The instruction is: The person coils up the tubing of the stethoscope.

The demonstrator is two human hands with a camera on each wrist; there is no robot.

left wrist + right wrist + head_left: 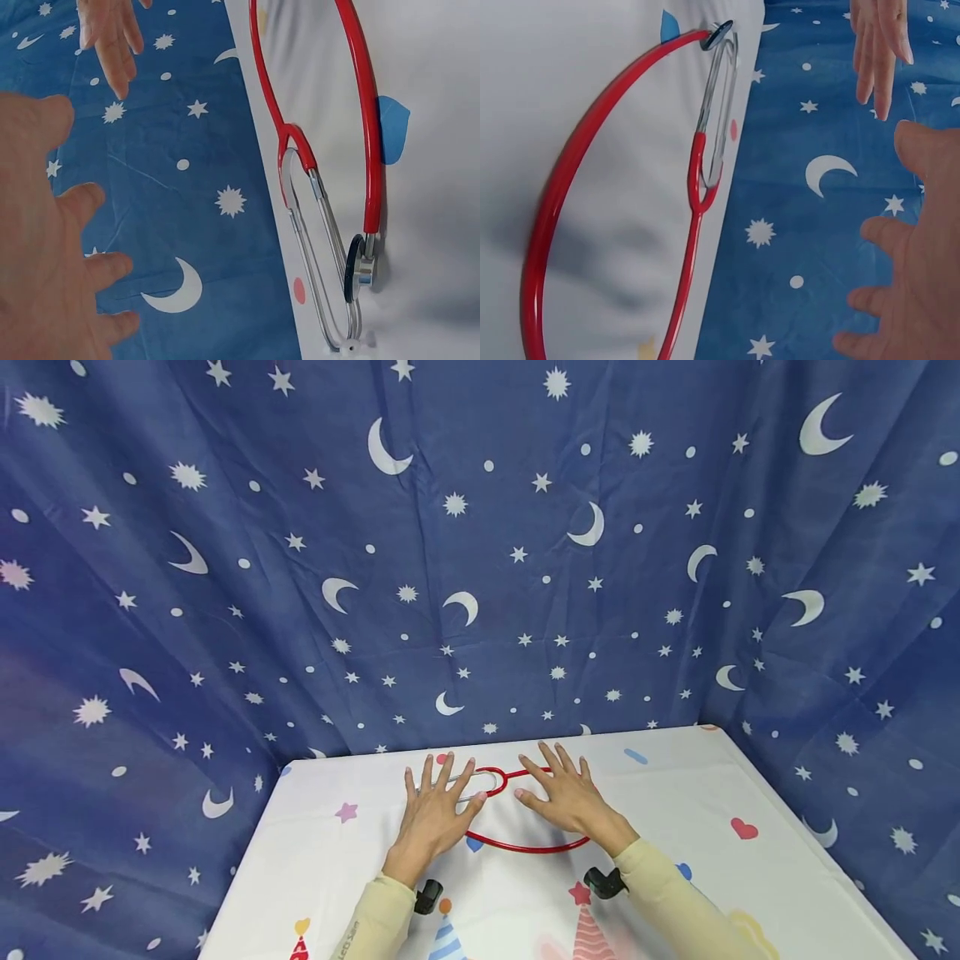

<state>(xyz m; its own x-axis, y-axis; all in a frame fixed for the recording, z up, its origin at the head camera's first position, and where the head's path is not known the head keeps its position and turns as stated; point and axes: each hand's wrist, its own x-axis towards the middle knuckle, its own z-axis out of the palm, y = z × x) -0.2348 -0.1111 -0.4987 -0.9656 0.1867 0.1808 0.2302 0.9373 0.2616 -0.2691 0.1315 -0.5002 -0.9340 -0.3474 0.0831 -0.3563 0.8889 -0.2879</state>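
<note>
Nearest, two pale yellow sleeves (378,914) reach in over a white cloth (675,802) printed with striped party hats (588,935). At the inner side of each wrist sits a small black device (428,897). Beyond the cuffs, both hands hover palm down above the table, apart from each other. The left hand (435,818) has its fingers fanned wide, thumb out toward the middle; the right hand (566,797) is spread likewise, thumb turned in to face it.

Beneath and between them lies a red stethoscope (525,849), toward the far side of the cloth. Its tubing bows toward the person in a long curve, partly covered by the right hand from above. The metal ear tubes (710,91) point off to the left, under the left hand, and the chest piece (365,271) rests just beside them; whether they touch I can't tell.

Farther out, a purple-pink star (346,812) is printed to the left and a red heart (744,828) to the right. Behind the table hangs a blue curtain (510,610) with white moons and stars.
</note>
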